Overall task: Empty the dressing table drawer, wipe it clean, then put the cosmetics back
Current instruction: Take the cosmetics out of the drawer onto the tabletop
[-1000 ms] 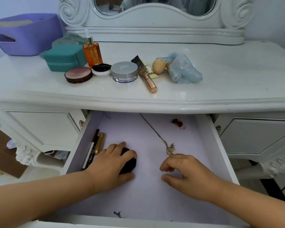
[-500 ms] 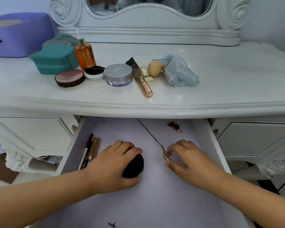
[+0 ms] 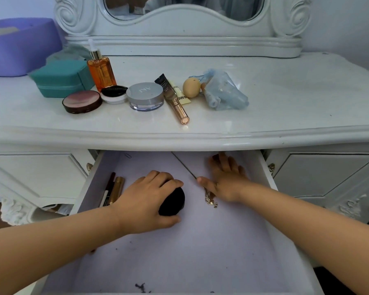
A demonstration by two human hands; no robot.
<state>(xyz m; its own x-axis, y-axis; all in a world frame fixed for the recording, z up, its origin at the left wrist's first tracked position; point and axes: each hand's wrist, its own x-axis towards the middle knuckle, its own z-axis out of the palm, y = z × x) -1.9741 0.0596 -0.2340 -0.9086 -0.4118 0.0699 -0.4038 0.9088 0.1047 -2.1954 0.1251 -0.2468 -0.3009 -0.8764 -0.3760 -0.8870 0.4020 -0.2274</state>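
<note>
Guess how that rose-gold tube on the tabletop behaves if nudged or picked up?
The rose-gold tube lies on its side on the glossy tabletop, so a sideways nudge would probably make it roll. Its shiny metallic finish suggests it is stiff and perhaps slippery in the fingers. It is slim and likely light; its end points toward the front edge, so it could go over if pushed lengthwise.

readable text, two spots, both on the tabletop in the upper middle of the frame: silver lid of the round powder jar [image 3: 145, 91] has letters seen upside down, look like "akt", not certain. cream tube [image 3: 180, 95] under the rose-gold tube shows "babi", rest is covered. print on the amber dropper bottle [image 3: 101, 72] too small to read.
</note>
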